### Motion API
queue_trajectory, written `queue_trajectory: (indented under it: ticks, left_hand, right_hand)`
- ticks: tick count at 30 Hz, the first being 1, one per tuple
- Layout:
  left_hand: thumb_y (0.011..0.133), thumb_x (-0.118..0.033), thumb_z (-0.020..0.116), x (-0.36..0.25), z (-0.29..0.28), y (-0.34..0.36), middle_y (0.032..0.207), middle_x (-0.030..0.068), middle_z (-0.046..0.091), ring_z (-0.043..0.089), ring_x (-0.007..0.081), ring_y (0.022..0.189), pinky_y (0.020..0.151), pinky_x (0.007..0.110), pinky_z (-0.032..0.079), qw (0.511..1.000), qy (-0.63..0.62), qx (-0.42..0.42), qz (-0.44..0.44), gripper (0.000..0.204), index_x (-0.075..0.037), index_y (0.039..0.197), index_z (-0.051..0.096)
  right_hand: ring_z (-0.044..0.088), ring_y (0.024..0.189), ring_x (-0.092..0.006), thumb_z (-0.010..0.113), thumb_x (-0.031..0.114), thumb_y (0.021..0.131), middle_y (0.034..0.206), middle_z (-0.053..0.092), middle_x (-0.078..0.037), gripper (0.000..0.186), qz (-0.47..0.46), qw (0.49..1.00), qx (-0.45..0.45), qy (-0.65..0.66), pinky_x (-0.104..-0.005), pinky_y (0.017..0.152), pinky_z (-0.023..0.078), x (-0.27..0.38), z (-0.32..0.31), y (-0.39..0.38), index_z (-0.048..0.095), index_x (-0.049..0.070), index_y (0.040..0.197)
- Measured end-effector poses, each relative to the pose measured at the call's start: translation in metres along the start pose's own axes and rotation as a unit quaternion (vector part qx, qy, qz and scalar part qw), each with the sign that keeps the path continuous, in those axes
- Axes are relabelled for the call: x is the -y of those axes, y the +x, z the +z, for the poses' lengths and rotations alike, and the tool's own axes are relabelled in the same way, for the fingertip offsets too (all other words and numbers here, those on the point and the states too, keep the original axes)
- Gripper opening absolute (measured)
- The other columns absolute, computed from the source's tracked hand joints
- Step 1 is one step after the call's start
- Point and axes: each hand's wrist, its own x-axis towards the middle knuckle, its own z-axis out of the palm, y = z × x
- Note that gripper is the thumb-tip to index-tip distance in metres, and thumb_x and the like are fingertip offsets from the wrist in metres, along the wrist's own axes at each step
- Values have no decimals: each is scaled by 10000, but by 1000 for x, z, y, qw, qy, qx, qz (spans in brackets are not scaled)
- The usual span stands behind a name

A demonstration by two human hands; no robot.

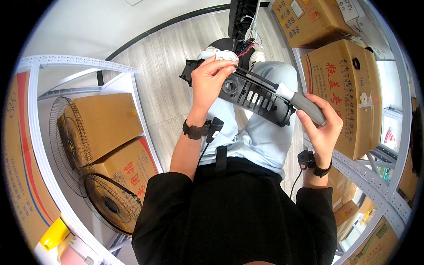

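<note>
My right hand grips the screwdriver, left hand pinching its tip; 12 o'clock's uncovered wires look unfinished.

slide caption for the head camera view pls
Right hand grips a grey-handled screwdriver, left hand at its far end, with a slotted black plastic housing over pale jeans.

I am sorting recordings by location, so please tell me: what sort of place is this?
Probably a storeroom: metal shelving stands on both sides, large cardboard boxes fill much of it, and round wire fan grilles stand at the left.
</note>
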Motion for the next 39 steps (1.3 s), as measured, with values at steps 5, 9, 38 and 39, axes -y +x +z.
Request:
queue_trajectory:
  ticks: [5,9,38,39]
  left_hand:
    - [881,74,685,1,-1,0,1012,89,684,682,143,904,828,242,557,1000,-11,0,4,168,70,1044,725]
    - [875,74,689,-1,-3,0,1007,86,685,680,138,899,823,238,555,1000,-27,4,-3,173,67,1044,726]
    - [813,14,754,-18,4,-5,864,44,657,640,111,803,700,233,488,968,221,-44,114,188,-49,988,781]
    - [813,13,754,-18,4,-5,858,44,652,634,113,789,693,234,486,966,223,-44,124,190,-52,989,781]
  right_hand:
    - [706,853,-148,836,115,765,952,745,-105,336,51,998,11,22,-272,773,539,0,-1,-1,725,18,1066]
    - [698,845,-129,830,122,773,930,745,-98,326,55,998,12,34,-265,768,535,1,-2,-1,725,12,1061]
    - [712,840,-246,813,83,750,935,725,-130,315,-51,996,18,-74,-312,770,545,19,-10,1,723,16,1045]
    - [711,850,-251,811,78,752,942,725,-133,311,-70,994,17,-77,-314,777,545,18,-10,2,722,15,1043]
